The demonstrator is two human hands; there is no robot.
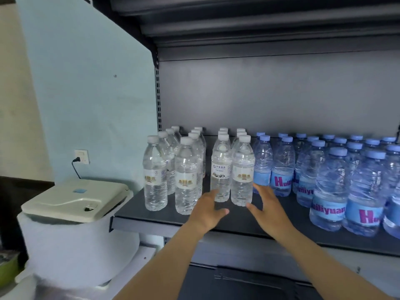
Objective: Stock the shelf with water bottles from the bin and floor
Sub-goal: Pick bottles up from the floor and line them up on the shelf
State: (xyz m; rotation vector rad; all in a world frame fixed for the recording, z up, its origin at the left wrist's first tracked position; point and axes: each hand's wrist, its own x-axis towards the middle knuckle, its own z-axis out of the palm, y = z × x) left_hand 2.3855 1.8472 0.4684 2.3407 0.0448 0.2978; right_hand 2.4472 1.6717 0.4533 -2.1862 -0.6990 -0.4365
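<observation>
the clear bottles point(220, 167) with white caps stood upright in rows on the dark shelf point(249, 219), at its left end, and the blue bottles point(329, 189) filled the shelf to their right. the left hand point(207, 210) and the right hand point(267, 205) were both released, fingers relaxed, just before the front clear bottles, grasping nothing

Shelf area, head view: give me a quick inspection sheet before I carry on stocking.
Surface: dark shelf, front strip bare.
Job's things: white-capped bottles upright in four rows at left; blue-capped bottles upright at right.
Clutter: nothing seen.
Hands: left hand and right hand open, flanking the two front white-capped bottles, gripping nothing.
Cables: black cord plugged into wall socket.
Surroundings: white-lidded appliance left of shelf.
</observation>
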